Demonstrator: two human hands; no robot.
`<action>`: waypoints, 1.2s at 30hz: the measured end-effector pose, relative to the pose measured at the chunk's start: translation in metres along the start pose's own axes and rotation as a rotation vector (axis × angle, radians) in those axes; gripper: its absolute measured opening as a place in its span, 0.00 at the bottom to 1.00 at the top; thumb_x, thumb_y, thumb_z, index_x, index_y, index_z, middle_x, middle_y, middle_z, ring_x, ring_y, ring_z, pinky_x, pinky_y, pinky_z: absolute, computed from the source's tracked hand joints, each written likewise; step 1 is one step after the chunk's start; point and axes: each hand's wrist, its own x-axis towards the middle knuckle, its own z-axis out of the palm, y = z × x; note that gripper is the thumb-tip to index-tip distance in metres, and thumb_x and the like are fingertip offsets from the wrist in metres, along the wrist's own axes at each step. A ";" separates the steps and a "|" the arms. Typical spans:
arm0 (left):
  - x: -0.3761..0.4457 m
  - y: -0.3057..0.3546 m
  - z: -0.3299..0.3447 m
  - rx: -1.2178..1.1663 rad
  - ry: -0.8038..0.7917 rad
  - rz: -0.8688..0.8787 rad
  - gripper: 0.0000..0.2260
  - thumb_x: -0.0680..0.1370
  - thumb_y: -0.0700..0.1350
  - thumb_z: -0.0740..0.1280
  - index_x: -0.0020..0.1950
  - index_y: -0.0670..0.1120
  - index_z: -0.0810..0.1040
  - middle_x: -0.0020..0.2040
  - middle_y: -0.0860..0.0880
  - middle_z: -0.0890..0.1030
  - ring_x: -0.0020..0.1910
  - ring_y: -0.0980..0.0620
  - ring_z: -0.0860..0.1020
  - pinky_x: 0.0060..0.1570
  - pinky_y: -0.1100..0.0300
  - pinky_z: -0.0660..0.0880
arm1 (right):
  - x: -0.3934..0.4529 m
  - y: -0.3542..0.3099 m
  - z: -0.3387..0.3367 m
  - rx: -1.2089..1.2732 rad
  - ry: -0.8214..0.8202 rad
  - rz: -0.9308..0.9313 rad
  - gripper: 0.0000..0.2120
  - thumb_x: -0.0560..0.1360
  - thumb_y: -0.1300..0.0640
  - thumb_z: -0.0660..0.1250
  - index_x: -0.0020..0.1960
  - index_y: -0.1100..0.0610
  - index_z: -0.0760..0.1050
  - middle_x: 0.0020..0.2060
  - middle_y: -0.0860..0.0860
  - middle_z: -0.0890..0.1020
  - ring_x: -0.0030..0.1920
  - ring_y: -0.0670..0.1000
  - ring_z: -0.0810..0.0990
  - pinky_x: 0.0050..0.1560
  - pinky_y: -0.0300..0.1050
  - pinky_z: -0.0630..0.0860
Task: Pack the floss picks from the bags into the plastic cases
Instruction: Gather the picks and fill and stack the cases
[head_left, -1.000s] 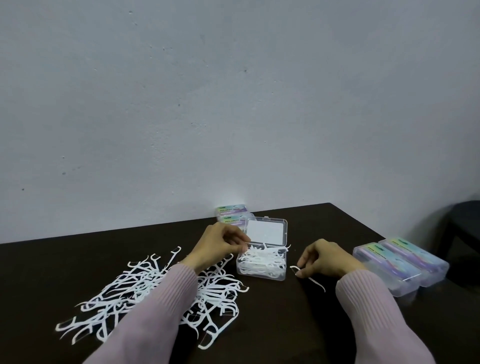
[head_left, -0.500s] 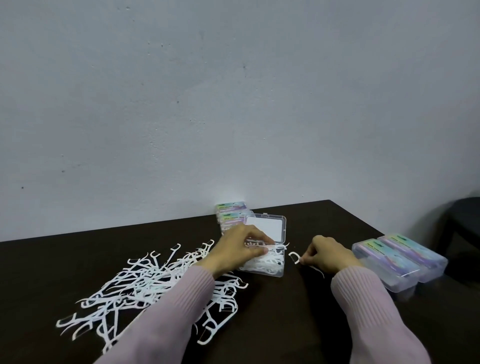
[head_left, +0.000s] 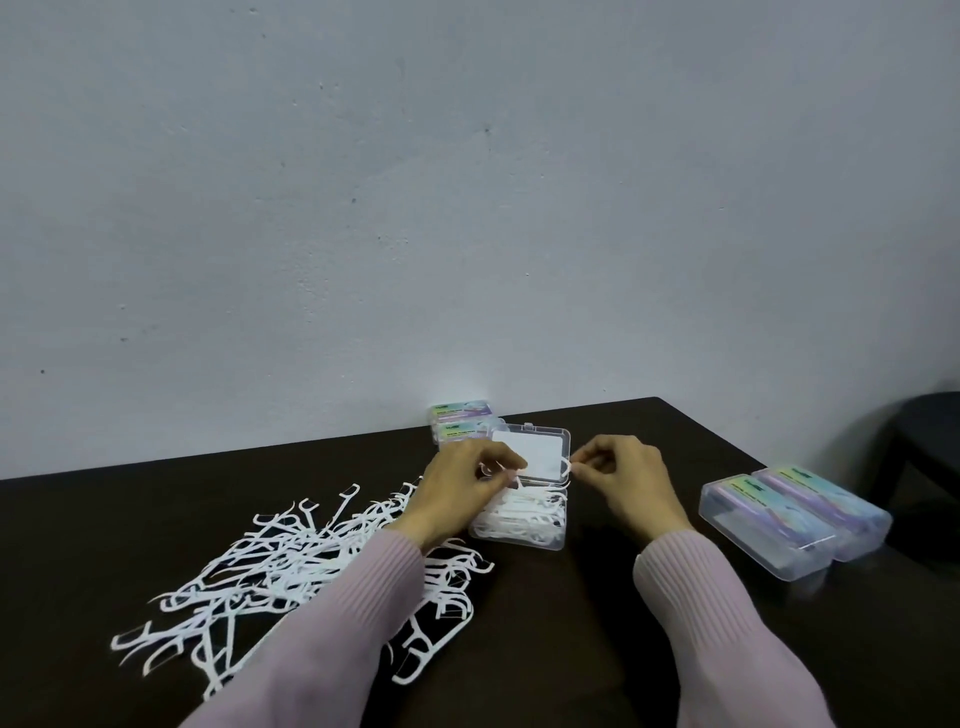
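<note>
Both hands pinched picks over the clear rectangular plastic case (head_left: 519, 525): the left hand (head_left: 462, 488) one white floss pick (head_left: 493, 469), the right hand (head_left: 623, 478) another white pick (head_left: 566, 466). The heaped contents risked snagging and spilling.

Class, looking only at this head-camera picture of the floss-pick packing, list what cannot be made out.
- Label print on closed cases: too small, head view.
- Part of loose pick pile: hidden under left sleeve.
- Rear cases: partly behind open case lid.
- Left hand fingertips: curled out of sight.
</note>
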 end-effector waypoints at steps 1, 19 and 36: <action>0.000 -0.003 -0.003 -0.010 0.000 -0.020 0.06 0.76 0.45 0.68 0.52 0.52 0.82 0.50 0.57 0.82 0.49 0.63 0.77 0.52 0.65 0.73 | 0.000 0.001 0.002 -0.014 -0.011 0.008 0.04 0.73 0.58 0.69 0.48 0.54 0.78 0.40 0.47 0.77 0.41 0.42 0.75 0.46 0.38 0.73; -0.006 -0.013 -0.009 -0.110 -0.115 -0.061 0.08 0.76 0.43 0.69 0.53 0.51 0.82 0.49 0.56 0.79 0.47 0.59 0.77 0.49 0.64 0.75 | -0.001 -0.002 0.011 -0.006 -0.129 0.015 0.02 0.73 0.56 0.70 0.45 0.50 0.79 0.47 0.47 0.80 0.49 0.45 0.77 0.56 0.47 0.76; -0.005 -0.017 -0.009 -0.039 -0.085 -0.030 0.09 0.78 0.47 0.66 0.57 0.55 0.80 0.54 0.56 0.77 0.56 0.60 0.73 0.58 0.59 0.70 | 0.003 0.002 0.006 0.124 0.029 0.024 0.07 0.75 0.64 0.66 0.46 0.55 0.80 0.50 0.51 0.80 0.49 0.46 0.76 0.50 0.39 0.71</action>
